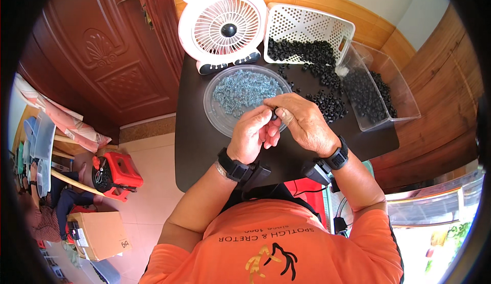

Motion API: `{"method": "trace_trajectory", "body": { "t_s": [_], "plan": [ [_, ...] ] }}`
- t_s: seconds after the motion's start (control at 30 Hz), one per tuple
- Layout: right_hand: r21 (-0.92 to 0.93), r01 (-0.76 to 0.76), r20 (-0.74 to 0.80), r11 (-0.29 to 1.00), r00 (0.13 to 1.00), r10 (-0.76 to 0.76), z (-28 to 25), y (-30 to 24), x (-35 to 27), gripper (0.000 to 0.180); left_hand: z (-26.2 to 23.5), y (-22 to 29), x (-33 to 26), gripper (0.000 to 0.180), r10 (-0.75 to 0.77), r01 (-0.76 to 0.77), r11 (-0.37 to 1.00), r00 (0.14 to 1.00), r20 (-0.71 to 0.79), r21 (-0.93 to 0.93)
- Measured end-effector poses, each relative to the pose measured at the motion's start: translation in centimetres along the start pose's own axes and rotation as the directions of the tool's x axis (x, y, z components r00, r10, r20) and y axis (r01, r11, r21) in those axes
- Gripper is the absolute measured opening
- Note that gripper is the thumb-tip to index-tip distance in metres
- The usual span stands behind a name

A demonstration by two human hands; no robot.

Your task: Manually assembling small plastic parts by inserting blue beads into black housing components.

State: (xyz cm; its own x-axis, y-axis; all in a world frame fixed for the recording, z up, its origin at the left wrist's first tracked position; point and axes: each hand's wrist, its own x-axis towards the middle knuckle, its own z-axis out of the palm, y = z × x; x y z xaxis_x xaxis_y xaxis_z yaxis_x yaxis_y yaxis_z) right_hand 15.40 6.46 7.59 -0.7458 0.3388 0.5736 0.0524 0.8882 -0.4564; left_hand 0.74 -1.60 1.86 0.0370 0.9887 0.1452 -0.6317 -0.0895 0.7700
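Both hands meet over the front right rim of a round clear tub (208,101). Between their fingertips is a small black ring-like part (274,113), mostly covered by the fingers. My left hand (249,134) pinches it from the left, palm partly turned up, fingers curled. My right hand (309,125) closes on it from the right with thumb and forefinger. Many tiny bluish metallic pieces (245,89), perhaps springs, fill the tub. Loose black parts (327,105) of a similar look lie in a heap just beyond my right hand.
A white perforated basket (307,20) lies tipped at the back, black parts spilling out. Right of it stands a clear bin (381,123) of black parts. A white fan (225,25) stands back left on the dark table (197,146). Far left, another person (66,202) sits near a cardboard box (99,233).
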Motion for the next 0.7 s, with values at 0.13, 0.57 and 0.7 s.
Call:
{"method": "trace_trajectory", "body": {
  "t_s": [0.13, 0.57, 0.7],
  "plan": [
    [-0.036, -0.025, 0.014, 0.999, 1.000, 0.025, 0.0, -0.2, -0.5, 0.028, -0.6, -0.5, 0.1, 0.030, -0.036, 0.036, 0.997, 0.999, -0.007, -0.069],
    [-0.417, 0.010, -0.059, 0.909, 0.998, -0.038, 2.2, 0.0, -0.7, 0.027, -0.5, -1.3, 0.3, 0.024, -0.042, 0.049, 0.998, 0.989, -0.144, 0.047],
    [-0.432, -0.062, -0.027, 0.900, 0.998, 0.055, 2.8, -0.4, -0.9, 0.029, -0.6, -1.9, 0.1, 0.022, -0.012, 0.010, 1.000, 0.986, -0.165, -0.009]
  ]
}}
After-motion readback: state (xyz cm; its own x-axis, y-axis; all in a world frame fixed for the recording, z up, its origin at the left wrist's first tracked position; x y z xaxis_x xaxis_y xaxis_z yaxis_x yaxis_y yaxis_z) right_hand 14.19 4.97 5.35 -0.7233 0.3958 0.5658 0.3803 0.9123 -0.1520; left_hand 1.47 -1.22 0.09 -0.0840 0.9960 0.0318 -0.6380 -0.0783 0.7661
